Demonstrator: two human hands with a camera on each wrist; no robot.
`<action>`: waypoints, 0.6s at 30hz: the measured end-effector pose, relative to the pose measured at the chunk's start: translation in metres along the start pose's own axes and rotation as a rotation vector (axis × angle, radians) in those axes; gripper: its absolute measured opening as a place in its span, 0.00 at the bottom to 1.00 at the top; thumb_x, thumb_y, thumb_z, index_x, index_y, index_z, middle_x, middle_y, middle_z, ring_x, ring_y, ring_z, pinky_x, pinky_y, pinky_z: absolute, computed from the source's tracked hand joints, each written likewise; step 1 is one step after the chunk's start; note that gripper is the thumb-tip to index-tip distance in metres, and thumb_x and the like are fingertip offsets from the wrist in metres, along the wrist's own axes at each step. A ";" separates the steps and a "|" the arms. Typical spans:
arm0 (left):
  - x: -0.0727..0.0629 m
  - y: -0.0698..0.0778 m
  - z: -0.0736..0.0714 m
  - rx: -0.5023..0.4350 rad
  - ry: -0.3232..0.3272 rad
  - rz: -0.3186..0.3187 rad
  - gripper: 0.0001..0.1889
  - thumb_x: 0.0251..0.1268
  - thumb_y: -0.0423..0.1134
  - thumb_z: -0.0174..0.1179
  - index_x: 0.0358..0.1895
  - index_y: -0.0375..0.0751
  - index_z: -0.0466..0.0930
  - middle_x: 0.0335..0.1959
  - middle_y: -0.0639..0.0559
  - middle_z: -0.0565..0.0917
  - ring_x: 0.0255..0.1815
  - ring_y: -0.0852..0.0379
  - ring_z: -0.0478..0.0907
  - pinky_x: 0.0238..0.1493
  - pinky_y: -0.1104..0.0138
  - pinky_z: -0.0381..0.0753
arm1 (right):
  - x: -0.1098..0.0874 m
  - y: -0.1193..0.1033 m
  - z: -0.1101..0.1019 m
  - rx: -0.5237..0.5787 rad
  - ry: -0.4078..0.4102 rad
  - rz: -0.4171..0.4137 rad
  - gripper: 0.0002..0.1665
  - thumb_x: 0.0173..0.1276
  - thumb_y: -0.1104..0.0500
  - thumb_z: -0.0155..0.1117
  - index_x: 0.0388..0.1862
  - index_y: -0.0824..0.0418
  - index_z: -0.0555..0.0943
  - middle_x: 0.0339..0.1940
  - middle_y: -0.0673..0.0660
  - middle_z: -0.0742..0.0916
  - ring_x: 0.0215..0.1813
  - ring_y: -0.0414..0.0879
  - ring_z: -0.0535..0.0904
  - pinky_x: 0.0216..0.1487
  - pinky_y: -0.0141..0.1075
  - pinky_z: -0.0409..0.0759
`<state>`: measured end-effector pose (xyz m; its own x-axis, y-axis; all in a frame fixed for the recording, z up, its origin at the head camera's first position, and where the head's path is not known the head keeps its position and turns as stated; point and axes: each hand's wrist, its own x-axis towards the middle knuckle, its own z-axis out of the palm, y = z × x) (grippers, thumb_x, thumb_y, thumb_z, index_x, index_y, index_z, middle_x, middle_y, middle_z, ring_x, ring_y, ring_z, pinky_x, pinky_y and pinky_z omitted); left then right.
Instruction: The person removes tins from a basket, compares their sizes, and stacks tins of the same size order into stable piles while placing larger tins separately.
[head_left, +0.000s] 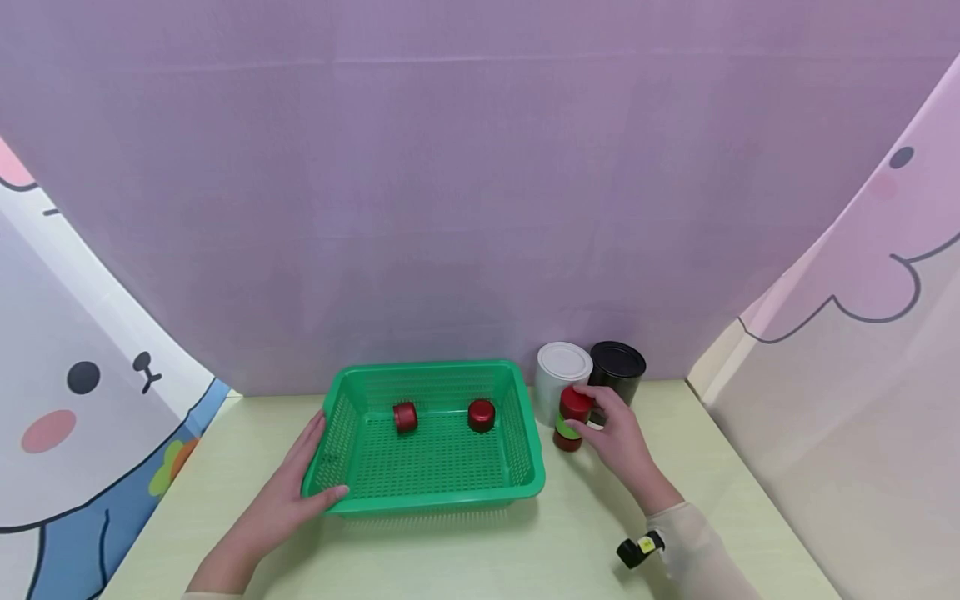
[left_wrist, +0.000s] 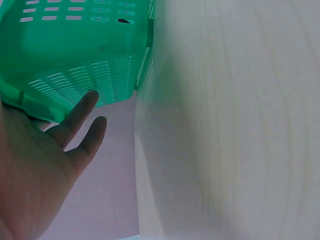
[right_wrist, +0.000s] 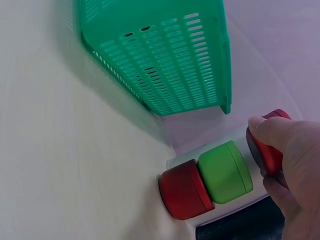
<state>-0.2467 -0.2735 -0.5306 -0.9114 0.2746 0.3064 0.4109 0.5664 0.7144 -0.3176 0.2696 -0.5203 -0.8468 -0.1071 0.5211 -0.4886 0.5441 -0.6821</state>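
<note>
My right hand (head_left: 618,437) pinches a small red canister (right_wrist: 269,150) between thumb and fingers. It sits tilted just over a green canister (right_wrist: 226,172), with a narrow gap showing in the right wrist view. The green one stands on another red canister (right_wrist: 185,190), which rests on the table. At the basket's near left corner, my left hand (head_left: 281,500) holds the green basket (head_left: 442,503), thumb over the rim and fingers along the outer wall. Inside the basket are two more red canisters, one on its side (head_left: 405,417) and one upright (head_left: 482,415).
Close behind the stack stand a large white can (head_left: 564,364) and a black can (head_left: 618,358), next to each other. A purple cloth backdrop (head_left: 450,208) rises at the table's (head_left: 420,558) far edge, with printed cloths at both sides.
</note>
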 end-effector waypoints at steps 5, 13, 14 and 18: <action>0.000 0.001 -0.001 0.000 -0.005 -0.006 0.58 0.72 0.42 0.76 0.93 0.41 0.42 0.94 0.43 0.42 0.89 0.24 0.42 0.69 0.86 0.41 | -0.002 0.003 0.002 -0.002 0.016 -0.012 0.37 0.61 0.73 0.85 0.70 0.63 0.83 0.61 0.63 0.85 0.59 0.58 0.86 0.57 0.62 0.88; 0.001 0.001 -0.001 0.002 -0.004 -0.007 0.58 0.71 0.41 0.77 0.93 0.41 0.42 0.93 0.37 0.44 0.89 0.24 0.43 0.69 0.87 0.42 | -0.004 0.009 0.007 -0.040 0.026 -0.019 0.36 0.61 0.72 0.86 0.68 0.63 0.83 0.59 0.62 0.85 0.58 0.58 0.86 0.58 0.58 0.88; 0.001 0.001 -0.001 0.001 -0.005 -0.008 0.58 0.71 0.42 0.77 0.93 0.41 0.42 0.93 0.37 0.44 0.89 0.24 0.43 0.69 0.87 0.42 | -0.004 0.009 0.007 -0.041 0.025 -0.015 0.36 0.62 0.72 0.85 0.68 0.63 0.83 0.59 0.62 0.84 0.58 0.58 0.86 0.59 0.58 0.88; 0.001 0.000 -0.001 0.005 -0.006 -0.009 0.58 0.71 0.42 0.77 0.93 0.43 0.42 0.93 0.37 0.44 0.89 0.24 0.43 0.70 0.85 0.42 | -0.004 0.010 0.008 -0.046 0.022 -0.005 0.36 0.62 0.72 0.85 0.68 0.64 0.82 0.59 0.62 0.84 0.58 0.58 0.87 0.59 0.58 0.88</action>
<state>-0.2473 -0.2739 -0.5300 -0.9149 0.2742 0.2962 0.4028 0.5726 0.7140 -0.3203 0.2687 -0.5330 -0.8392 -0.0919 0.5360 -0.4822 0.5815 -0.6552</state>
